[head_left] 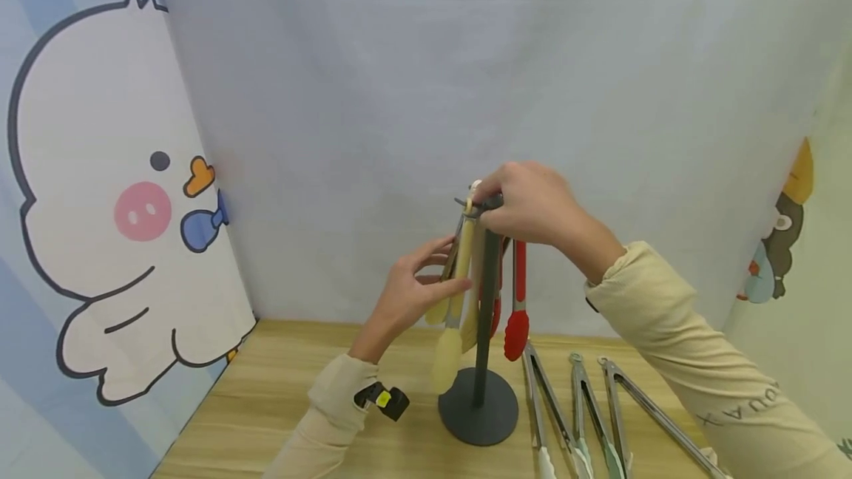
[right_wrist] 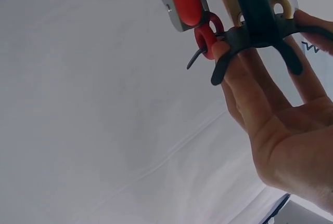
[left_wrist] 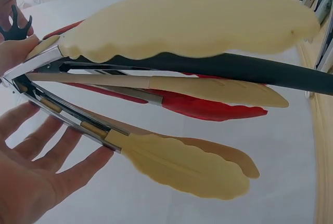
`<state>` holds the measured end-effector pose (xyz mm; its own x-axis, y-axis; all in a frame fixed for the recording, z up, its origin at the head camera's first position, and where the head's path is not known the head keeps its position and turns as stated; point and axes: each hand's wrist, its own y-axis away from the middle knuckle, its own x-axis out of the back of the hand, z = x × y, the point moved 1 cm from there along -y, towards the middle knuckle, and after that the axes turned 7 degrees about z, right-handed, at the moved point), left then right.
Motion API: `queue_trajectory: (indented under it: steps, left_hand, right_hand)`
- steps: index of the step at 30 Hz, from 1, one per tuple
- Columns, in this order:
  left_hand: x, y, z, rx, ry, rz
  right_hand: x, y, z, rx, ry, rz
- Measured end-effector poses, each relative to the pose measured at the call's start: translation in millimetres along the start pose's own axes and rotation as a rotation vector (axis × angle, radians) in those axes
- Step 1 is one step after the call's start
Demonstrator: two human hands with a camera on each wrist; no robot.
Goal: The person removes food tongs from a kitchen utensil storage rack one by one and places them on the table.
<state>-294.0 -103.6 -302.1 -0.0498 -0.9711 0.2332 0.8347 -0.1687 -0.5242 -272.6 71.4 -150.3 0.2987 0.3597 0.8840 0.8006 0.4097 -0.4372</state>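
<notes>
Yellow-tipped tongs (head_left: 449, 350) hang at the upper left of a dark stand (head_left: 487, 301), their arms spread. In the left wrist view, my left hand (left_wrist: 39, 172) lays its nearly straight fingers along one metal arm. Up at the stand's top, my right hand (head_left: 535, 202) holds the dark hook rack (right_wrist: 250, 39) beside the yellow hanging loop (right_wrist: 281, 7). A red loop (right_wrist: 209, 36) sits on another hook near its fingers. Behind the yellow tongs hang beige tongs (left_wrist: 223, 91) and red tongs (head_left: 516, 331).
Several tongs (head_left: 586, 405) with pale tips lie spread on the wooden table (head_left: 266, 390), right of the stand's round base (head_left: 479, 420). A pale cloth (head_left: 333, 131) hangs behind. To the left is a panel with a cartoon figure (head_left: 100, 168).
</notes>
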Motion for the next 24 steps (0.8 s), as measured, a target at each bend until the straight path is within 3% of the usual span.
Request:
queue_trajectory:
  steps: [9,24]
  left_hand:
    - [6.3,11.0,34.7,-0.013,-0.032,0.043]
    - [9.0,13.6,39.5,-0.059,-0.081,0.09]
  right_hand:
    - [-2,-0.4,2,0.016,0.0,0.023]
    - [-2,-2.0,7,0.028,0.007,0.038]
